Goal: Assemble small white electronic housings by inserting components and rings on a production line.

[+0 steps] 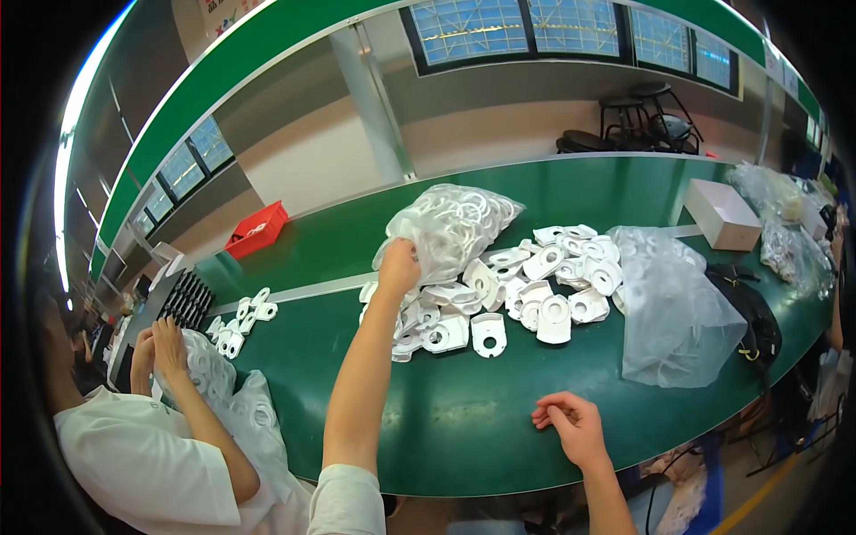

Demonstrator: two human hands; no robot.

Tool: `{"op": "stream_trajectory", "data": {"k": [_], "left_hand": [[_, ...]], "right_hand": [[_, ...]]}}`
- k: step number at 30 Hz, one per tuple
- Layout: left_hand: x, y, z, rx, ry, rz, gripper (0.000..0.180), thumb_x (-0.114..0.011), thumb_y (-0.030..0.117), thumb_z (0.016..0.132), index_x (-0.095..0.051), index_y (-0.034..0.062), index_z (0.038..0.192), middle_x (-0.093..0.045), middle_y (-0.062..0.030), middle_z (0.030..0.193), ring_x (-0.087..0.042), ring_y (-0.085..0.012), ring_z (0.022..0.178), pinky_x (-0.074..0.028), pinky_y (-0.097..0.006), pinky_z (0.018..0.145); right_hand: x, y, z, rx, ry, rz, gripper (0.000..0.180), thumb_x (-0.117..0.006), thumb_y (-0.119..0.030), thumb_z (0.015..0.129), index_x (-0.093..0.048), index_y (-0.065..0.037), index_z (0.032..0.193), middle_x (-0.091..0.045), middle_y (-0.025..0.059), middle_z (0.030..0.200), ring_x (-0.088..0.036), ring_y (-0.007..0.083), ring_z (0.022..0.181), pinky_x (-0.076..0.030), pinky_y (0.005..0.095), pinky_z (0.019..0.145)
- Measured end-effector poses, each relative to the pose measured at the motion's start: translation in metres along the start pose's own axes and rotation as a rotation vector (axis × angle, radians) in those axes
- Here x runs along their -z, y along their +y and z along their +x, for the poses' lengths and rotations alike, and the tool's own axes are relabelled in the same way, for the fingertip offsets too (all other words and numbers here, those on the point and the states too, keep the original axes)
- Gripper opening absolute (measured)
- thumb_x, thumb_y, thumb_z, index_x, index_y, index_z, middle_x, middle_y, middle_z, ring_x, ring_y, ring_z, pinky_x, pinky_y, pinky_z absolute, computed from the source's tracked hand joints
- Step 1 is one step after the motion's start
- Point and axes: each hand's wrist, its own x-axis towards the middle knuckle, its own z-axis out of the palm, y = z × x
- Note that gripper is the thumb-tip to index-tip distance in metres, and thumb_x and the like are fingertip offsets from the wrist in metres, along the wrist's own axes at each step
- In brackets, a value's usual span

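A clear plastic bag (459, 223) full of white rings lies on the green table. My left hand (399, 265) is closed at the bag's left edge, its fingertips partly hidden. Below and right of the bag spreads a pile of flat white plastic parts (553, 312), each with a round hole. One white part (489, 334) lies at the pile's near edge. Over the bare near side of the table hovers my right hand (573, 428), fingers loosely curled and nothing visible in them.
A second clear bag (678, 312) lies right of the pile, beside a black bag (749, 312) and a white box (722, 216). Far left stands a red bin (257, 230). A co-worker (152, 446) sits at left near several white parts (241, 323) and a black rack (186, 299).
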Motion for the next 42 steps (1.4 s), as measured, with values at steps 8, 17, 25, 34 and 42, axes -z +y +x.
{"op": "stream_trajectory", "data": {"k": [8,17,25,34,42], "left_hand": [[-0.004,0.023,-0.001,0.149,0.107,-0.007,0.016,-0.054,0.001,0.070,-0.059,-0.0017,0.085,-0.058,-0.0202,0.087,-0.057,-0.0404,0.086,-0.046,-0.044,0.071],[-0.011,-0.002,-0.001,0.171,0.283,-0.046,0.002,-0.054,0.001,0.068,-0.052,0.0006,0.070,-0.056,-0.0194,0.065,-0.056,-0.0375,0.063,-0.041,-0.043,0.056],[-0.016,-0.049,-0.007,0.330,0.420,-0.452,0.012,-0.061,0.004,0.078,-0.057,0.0020,0.089,-0.062,-0.0062,0.077,-0.059,-0.0125,0.063,-0.047,-0.024,0.053],[-0.005,-0.029,-0.024,0.522,0.168,-0.800,0.018,-0.053,-0.002,0.083,-0.054,-0.0041,0.101,-0.064,-0.0102,0.079,-0.059,-0.0146,0.058,-0.047,-0.024,0.049],[-0.008,-0.002,-0.026,0.301,0.083,-0.588,0.017,-0.050,-0.005,0.076,-0.053,-0.0008,0.092,-0.059,-0.0123,0.074,-0.059,-0.0223,0.067,-0.047,-0.031,0.056]], "right_hand": [[0.008,0.004,0.000,0.015,0.022,-0.008,0.013,-0.048,0.002,0.089,-0.059,0.006,0.095,-0.064,0.0123,0.082,-0.062,0.0169,0.072,-0.052,0.0276,0.068],[0.080,-0.027,-0.004,0.403,0.721,-0.178,0.014,-0.045,0.004,0.085,-0.059,0.002,0.081,-0.060,0.0057,0.070,-0.056,0.0123,0.062,-0.047,0.0243,0.059],[0.232,-0.014,0.095,0.317,0.812,-1.113,0.023,-0.061,-0.012,0.076,-0.063,-0.002,0.097,-0.061,0.0163,0.091,-0.059,0.0323,0.084,-0.046,0.0382,0.075],[0.223,-0.022,0.133,0.227,0.549,-1.421,0.042,-0.067,-0.023,0.072,-0.059,-0.013,0.111,-0.053,0.0214,0.111,-0.052,0.0365,0.104,-0.042,0.0444,0.090],[0.219,-0.027,0.143,0.060,0.500,-1.434,0.046,-0.064,-0.019,0.073,-0.054,-0.009,0.117,-0.049,0.0226,0.121,-0.046,0.0381,0.114,-0.039,0.0452,0.095]]}}
